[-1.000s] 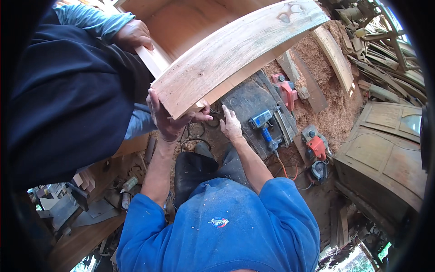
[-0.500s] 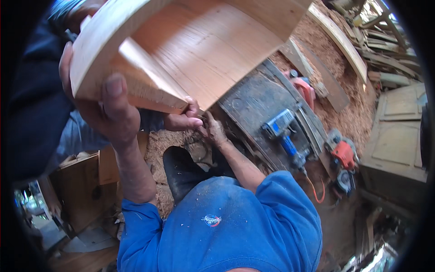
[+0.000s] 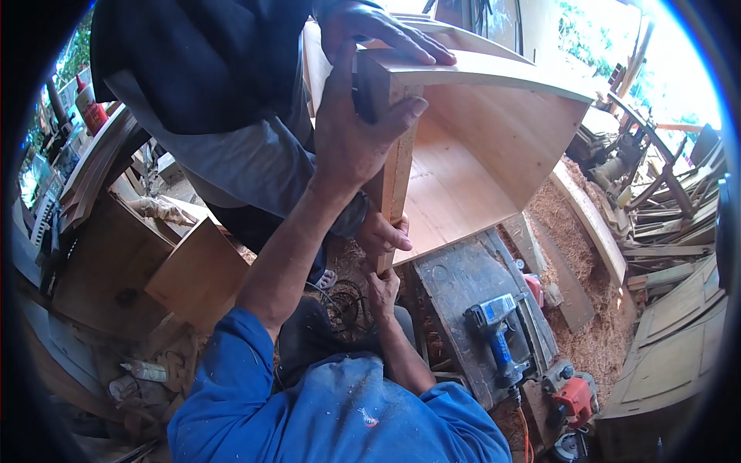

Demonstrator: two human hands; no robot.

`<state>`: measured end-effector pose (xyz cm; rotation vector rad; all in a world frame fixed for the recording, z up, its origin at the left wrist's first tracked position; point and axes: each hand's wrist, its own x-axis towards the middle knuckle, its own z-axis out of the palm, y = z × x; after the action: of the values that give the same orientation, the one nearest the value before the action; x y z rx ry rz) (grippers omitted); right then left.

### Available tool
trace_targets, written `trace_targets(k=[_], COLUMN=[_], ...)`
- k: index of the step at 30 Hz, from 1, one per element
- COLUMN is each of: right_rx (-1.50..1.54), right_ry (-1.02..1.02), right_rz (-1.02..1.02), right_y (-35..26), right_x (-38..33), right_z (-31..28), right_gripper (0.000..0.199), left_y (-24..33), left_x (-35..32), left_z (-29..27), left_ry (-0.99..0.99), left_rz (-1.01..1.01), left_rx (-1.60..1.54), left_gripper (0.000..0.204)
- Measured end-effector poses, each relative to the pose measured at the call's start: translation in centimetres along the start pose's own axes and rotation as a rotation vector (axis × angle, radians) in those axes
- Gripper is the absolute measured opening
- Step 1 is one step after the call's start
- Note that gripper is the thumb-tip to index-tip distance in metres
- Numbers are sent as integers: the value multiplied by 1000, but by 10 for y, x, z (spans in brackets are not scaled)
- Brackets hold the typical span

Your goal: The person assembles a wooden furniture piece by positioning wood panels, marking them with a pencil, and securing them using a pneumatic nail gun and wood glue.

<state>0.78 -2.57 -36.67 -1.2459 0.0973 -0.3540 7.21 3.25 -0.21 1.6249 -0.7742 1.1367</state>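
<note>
Gripping the upright end board (image 3: 397, 154) of a curved wooden frame (image 3: 486, 147), my left hand (image 3: 351, 131) wraps it high up, thumb across its face; my right hand (image 3: 384, 285) sits directly below, fingers closed around the board's bottom end; the board's long axis runs vertically between them, above the bench (image 3: 463, 285); a co-worker's hand (image 3: 382, 31) lies flat on the frame's top; a blue nail gun (image 3: 498, 332) rests on the bench, well apart to the right.
</note>
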Motion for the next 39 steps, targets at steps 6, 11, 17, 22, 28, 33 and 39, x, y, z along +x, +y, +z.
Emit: trace_targets(k=[6,11,17,22,28,33,39], right_rx=[19,62,122,-357,-482,-831,-992], right_ry=[56,65,81,-3,392,255,135], right_rz=[28,49,2,5,-810,-1387,-1298], right_y=[-1,-14,-11,-25,-173,-339,-401], right_x=[6,1,0,-16,-36,21,63], right_z=[-4,10,6,-28,-17,62,84], right_gripper=[37,27,24,35,47,36,46], left_y=[0,-11,-13,-10,-10,-29,-4], left_x=[4,0,-1,-4,-3,-14,-4], left_z=[5,8,8,20,17,23,22], left_ry=[-1,61,60,134,170,221,252], left_rz=[88,35,57,-34,-22,-19,-39], left_rx=[-2,29,72,-10,-44,-11,-3], left_gripper=[74,85,96,102,89,86,78])
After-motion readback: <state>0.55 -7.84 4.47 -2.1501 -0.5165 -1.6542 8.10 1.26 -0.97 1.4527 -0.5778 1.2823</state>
